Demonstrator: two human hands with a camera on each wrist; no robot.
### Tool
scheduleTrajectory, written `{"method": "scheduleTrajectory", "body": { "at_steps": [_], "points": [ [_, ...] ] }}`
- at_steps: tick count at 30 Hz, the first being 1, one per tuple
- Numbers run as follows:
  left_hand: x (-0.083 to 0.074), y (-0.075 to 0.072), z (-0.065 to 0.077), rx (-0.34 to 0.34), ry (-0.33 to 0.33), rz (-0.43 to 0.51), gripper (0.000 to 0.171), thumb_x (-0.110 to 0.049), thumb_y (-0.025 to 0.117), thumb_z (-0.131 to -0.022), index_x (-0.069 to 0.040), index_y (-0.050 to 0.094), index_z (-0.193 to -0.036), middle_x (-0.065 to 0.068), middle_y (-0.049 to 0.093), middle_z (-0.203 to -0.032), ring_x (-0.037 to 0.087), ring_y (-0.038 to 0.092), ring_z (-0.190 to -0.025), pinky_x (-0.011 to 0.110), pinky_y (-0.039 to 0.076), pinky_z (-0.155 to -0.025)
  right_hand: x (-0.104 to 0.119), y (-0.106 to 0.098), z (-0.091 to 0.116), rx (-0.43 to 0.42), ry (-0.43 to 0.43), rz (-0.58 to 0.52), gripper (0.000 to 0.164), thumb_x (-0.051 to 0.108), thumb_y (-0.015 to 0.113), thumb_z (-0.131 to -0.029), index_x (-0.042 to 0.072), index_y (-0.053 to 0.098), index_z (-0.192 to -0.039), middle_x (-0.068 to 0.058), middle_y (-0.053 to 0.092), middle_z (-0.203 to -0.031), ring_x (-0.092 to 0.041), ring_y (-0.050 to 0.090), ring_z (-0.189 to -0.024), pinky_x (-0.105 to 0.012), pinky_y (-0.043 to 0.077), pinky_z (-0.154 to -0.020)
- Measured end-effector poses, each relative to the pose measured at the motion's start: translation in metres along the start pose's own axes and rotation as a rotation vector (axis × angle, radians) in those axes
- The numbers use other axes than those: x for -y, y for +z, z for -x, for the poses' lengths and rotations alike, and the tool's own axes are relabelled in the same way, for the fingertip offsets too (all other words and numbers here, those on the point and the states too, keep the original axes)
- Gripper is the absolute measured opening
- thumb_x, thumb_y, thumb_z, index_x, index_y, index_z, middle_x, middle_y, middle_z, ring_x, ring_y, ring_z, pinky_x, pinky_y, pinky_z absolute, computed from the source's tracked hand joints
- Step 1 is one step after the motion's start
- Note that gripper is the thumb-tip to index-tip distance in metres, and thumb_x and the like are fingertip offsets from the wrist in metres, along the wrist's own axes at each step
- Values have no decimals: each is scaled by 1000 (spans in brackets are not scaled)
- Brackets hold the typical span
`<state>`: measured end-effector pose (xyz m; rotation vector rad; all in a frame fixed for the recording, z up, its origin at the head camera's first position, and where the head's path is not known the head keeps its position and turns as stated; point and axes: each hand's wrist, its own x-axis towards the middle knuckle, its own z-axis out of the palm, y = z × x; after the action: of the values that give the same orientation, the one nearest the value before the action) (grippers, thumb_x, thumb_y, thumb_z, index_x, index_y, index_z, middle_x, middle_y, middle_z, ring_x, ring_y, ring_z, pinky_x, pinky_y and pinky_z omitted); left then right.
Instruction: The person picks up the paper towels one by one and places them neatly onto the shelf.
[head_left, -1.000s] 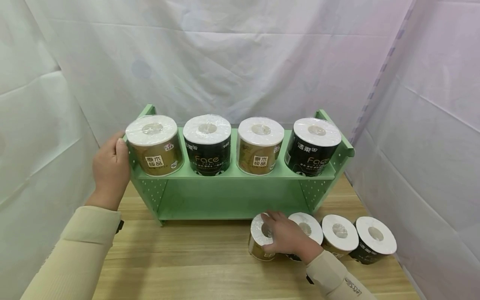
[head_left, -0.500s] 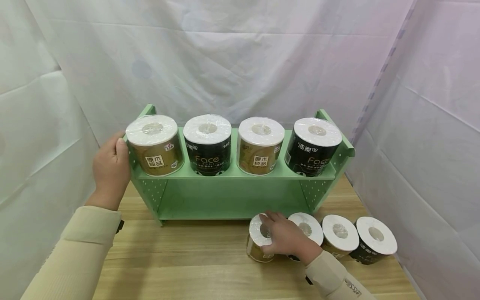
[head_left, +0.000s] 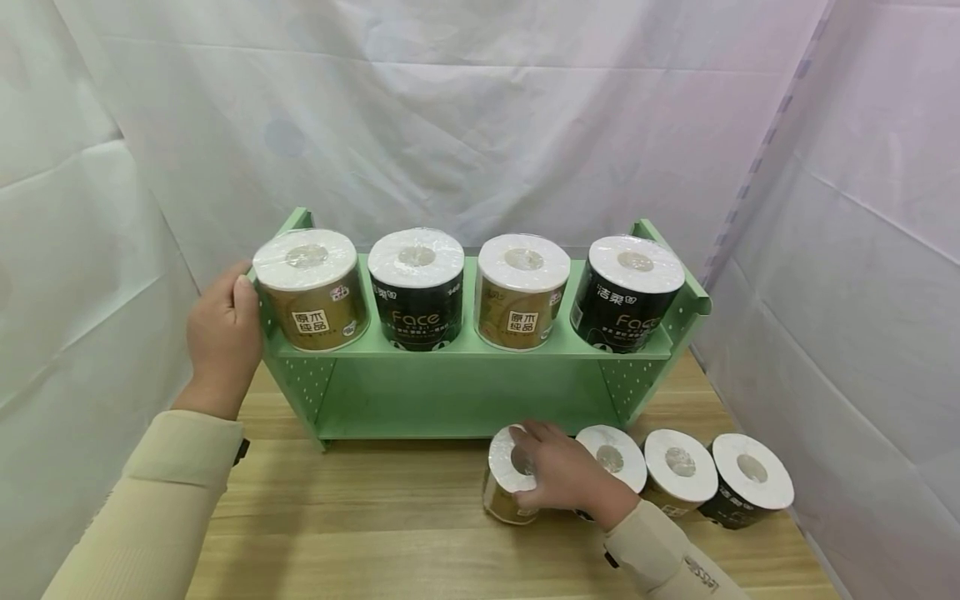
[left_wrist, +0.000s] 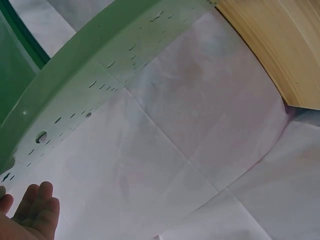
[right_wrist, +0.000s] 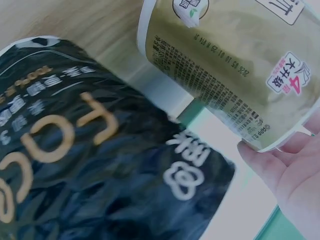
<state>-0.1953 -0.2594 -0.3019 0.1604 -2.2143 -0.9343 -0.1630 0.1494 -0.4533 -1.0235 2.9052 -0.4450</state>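
My right hand (head_left: 566, 471) grips a gold-wrapped toilet paper roll (head_left: 504, 496) from its right side and top, in front of the green shelf (head_left: 465, 400). In the right wrist view, a thumb presses the rim of that gold roll (right_wrist: 215, 75). Right beside it is a black-wrapped toilet paper roll (head_left: 611, 454), partly behind my wrist. My left hand (head_left: 225, 342) rests at the left side panel of the shelf. In the left wrist view, the fingers (left_wrist: 42, 210) of that hand look fairly straight, next to the perforated green panel (left_wrist: 105, 65).
On the upper board stand several rolls, gold (head_left: 318, 321) and black (head_left: 418, 321) alternating. Another gold roll (head_left: 678, 467) and black roll (head_left: 750, 479) stand on the wooden table (head_left: 360, 533) at the right. White cloth (head_left: 480, 125) hangs behind and on both sides.
My right hand has moved slightly left with the gold toilet paper roll, widening its gap from the black one. My left hand keeps its place at the shelf.
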Motion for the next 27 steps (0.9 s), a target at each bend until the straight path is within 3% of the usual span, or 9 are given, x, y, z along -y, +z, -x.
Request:
{"method": "scheduleTrajectory", "body": {
  "at_steps": [8,14,27],
  "points": [
    [1,0,0,-10,-11,17,46,-27,30,-100,-9,61,-128,15,62,-126,34,57,-111,56,42,-94,9,-1,-7,-27,-33,-12,85,43,71,-66,5,50,-139,-21,49,-139,-37,47,-127,-46,44,-100],
    [1,0,0,-9,-8,21,46,-27,29,-100,-9,61,-129,15,62,-126,34,57,-112,56,42,-95,15,1,-15,-47,-63,17,88,46,72,-65,5,49,-139,-20,49,-139,-36,47,-127,-45,39,-105],
    [1,1,0,-15,-1,24,46,-26,29,-100,-7,62,-126,17,62,-124,34,56,-107,57,41,-94,35,-3,-32,-55,-88,2,89,48,74,-67,11,46,-143,-14,47,-142,-32,46,-128,-47,45,-99]
  ]
}}
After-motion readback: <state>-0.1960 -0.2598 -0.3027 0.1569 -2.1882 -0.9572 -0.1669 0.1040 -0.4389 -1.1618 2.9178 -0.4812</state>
